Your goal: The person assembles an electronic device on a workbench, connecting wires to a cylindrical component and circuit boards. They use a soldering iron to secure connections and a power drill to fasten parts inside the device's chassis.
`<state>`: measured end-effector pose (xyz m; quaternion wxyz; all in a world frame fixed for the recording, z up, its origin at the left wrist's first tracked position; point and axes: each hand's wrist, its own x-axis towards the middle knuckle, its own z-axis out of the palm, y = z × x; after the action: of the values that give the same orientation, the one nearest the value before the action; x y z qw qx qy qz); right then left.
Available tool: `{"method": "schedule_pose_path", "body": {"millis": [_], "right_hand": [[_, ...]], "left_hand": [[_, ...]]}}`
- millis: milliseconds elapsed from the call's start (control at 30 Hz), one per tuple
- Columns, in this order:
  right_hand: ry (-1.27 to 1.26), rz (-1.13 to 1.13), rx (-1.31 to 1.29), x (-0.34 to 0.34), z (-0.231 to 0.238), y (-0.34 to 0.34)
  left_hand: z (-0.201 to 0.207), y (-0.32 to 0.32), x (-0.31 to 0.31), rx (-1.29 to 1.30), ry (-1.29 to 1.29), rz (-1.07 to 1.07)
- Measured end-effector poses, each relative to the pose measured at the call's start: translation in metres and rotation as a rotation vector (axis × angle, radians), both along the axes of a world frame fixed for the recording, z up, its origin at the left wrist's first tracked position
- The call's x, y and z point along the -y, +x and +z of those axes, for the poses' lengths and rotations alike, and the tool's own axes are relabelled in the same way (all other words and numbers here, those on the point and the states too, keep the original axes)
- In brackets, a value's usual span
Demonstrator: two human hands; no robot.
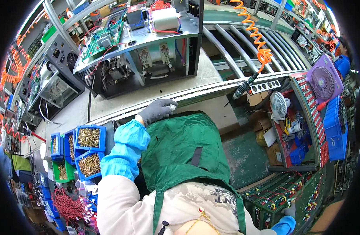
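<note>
My left hand, in a dark grey glove, is at the front edge of the workbench, just above my green apron. Its fingers are closed together and point right; a small pale spot shows at their tips, and what they hold, if anything, I cannot make out. Far down at the right, my gloved right hand reaches to a row of green circuit boards with red wires. It touches or nearly touches them, its fingers too small to read. An opened metal chassis with a capacitor and wiring stands on the bench ahead.
Blue bins of brass-coloured fittings stand at my left, above a bundle of red wires. A power screwdriver hangs on an orange coiled cord beside the roller conveyor. At right are a purple fan, a white fan and another person.
</note>
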<state>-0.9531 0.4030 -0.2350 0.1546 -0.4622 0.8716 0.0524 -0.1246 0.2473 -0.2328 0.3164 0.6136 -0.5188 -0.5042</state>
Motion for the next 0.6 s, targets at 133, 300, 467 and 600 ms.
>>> {"method": "schedule_pose_path", "body": {"millis": [133,300,467,600], "right_hand": [[-0.205,-0.365,0.483,-0.001,-0.023,-0.043],[0.053,-0.355,-0.546,-0.008,-0.006,0.121],[-0.151,-0.216,-0.547,-0.014,-0.040,0.103],[-0.249,-0.283,-0.306,-0.025,-0.037,0.071]], "left_hand": [[-0.001,0.001,-0.007,-0.077,0.018,0.043],[-0.005,0.004,-0.003,-0.134,0.001,0.059],[-0.017,0.003,0.000,-0.175,0.016,0.125],[-0.023,-0.006,0.007,-0.232,0.059,0.100]]}}
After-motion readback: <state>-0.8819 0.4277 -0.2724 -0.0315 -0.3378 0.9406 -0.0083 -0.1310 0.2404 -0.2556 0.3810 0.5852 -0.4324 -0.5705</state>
